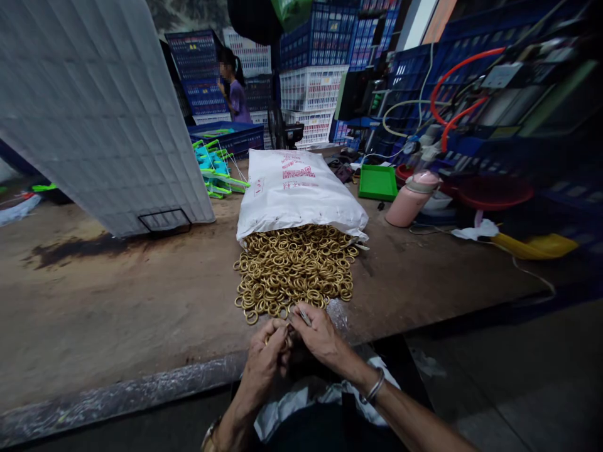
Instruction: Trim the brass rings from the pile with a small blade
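Gold-coloured ring (pixel 267 341) pinched in curled left hand (pixel 266 353), thin grey tool (pixel 305 317) in clasping right hand (pixel 321 336), near heaped rings (pixel 293 270).

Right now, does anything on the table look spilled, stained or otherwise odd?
Yes: a dark, uneven stain marks the table beside the foot of the white panel, standing out from the paler surface. Gold rings also spill from the white sack, but in one heap.
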The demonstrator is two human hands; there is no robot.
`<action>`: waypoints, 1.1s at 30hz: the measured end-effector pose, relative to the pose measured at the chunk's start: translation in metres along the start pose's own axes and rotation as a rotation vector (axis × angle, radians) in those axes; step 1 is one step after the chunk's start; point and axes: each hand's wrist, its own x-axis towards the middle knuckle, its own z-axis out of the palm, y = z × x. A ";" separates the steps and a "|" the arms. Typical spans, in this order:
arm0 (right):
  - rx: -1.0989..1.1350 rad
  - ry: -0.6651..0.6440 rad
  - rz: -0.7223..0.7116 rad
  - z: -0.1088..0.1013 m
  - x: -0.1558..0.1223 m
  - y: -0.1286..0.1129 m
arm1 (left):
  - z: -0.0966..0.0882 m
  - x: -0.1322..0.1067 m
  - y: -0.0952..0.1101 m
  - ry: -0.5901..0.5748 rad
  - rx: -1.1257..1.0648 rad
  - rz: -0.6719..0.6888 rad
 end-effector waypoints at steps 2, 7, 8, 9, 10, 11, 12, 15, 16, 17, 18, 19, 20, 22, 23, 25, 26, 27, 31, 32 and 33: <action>-0.014 -0.001 -0.017 0.001 0.000 0.000 | -0.001 -0.001 -0.001 -0.017 -0.071 -0.036; -0.008 -0.005 -0.043 0.003 -0.001 0.003 | -0.001 -0.002 0.001 -0.059 -0.126 -0.066; 0.000 -0.009 -0.045 0.003 -0.002 0.003 | -0.001 -0.002 0.002 -0.055 -0.110 -0.060; 0.011 -0.019 -0.050 0.003 -0.002 0.003 | -0.001 -0.002 0.002 -0.049 -0.083 -0.049; 0.022 -0.030 -0.060 0.003 -0.003 0.003 | -0.001 -0.002 0.002 -0.043 -0.047 -0.032; 0.031 -0.041 -0.071 0.003 -0.003 0.002 | -0.002 -0.002 0.002 -0.036 -0.006 -0.012; 0.038 -0.049 -0.079 0.003 -0.004 0.002 | -0.002 -0.003 0.002 -0.032 0.036 0.010; 0.078 -0.055 -0.057 0.002 -0.003 -0.002 | -0.002 -0.004 0.003 -0.035 0.121 0.057; 0.107 -0.058 -0.037 0.002 -0.003 -0.004 | -0.002 -0.004 0.003 -0.037 0.122 0.059; 0.144 -0.068 -0.017 0.001 -0.002 -0.005 | -0.002 -0.005 0.003 -0.042 0.108 0.054; 0.184 -0.081 0.000 0.000 -0.002 -0.006 | -0.002 -0.005 0.003 -0.047 0.084 0.048; 0.221 -0.095 0.013 0.000 -0.002 -0.006 | -0.002 -0.005 0.002 -0.052 0.054 0.041; 0.250 -0.105 0.021 -0.001 -0.001 -0.006 | -0.002 -0.006 0.001 -0.060 0.025 0.034; 0.256 -0.104 0.019 -0.001 -0.001 -0.003 | -0.003 -0.006 -0.001 -0.077 -0.024 0.028; 0.221 -0.085 0.008 -0.001 -0.001 -0.002 | -0.004 -0.006 -0.002 -0.083 -0.040 0.027; 0.083 -0.028 -0.035 -0.002 -0.001 0.002 | -0.006 -0.005 -0.004 -0.087 -0.052 0.031; 0.008 -0.009 -0.062 -0.002 -0.002 0.004 | -0.007 -0.005 -0.005 -0.087 -0.049 0.038; -0.057 -0.008 -0.094 -0.002 -0.003 0.005 | -0.007 -0.004 -0.005 -0.088 -0.039 0.049; -0.233 -0.112 -0.205 -0.004 -0.011 0.002 | -0.006 -0.003 -0.003 -0.084 0.025 0.094; -0.281 -0.131 -0.216 -0.005 -0.012 0.000 | -0.005 -0.002 -0.002 -0.073 0.044 0.098; -0.330 -0.141 -0.217 -0.005 -0.014 -0.001 | -0.005 -0.002 -0.002 -0.061 0.061 0.100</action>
